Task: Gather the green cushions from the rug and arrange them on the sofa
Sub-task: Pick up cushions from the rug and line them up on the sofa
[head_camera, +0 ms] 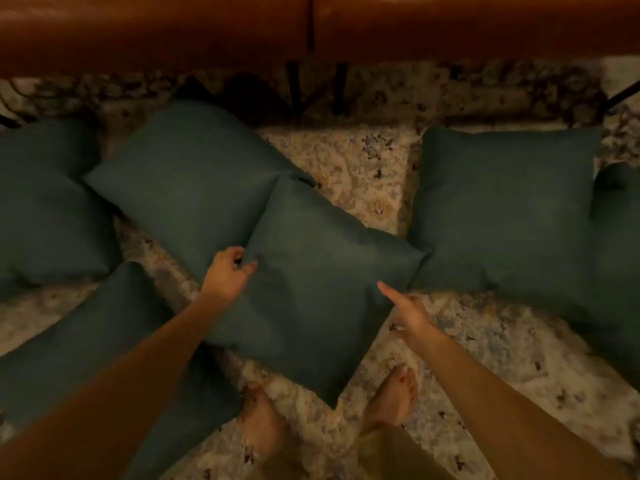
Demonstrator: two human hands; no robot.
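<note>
Fingers (250,268) of the left hand (227,275) pinch the near cushion's (318,289) edge; the right hand (407,315) lies open against its other side, gripping nothing. 6 soft, square green cushions rest on the mottled rug (349,168) below the brown leather sofa (311,26).
</note>
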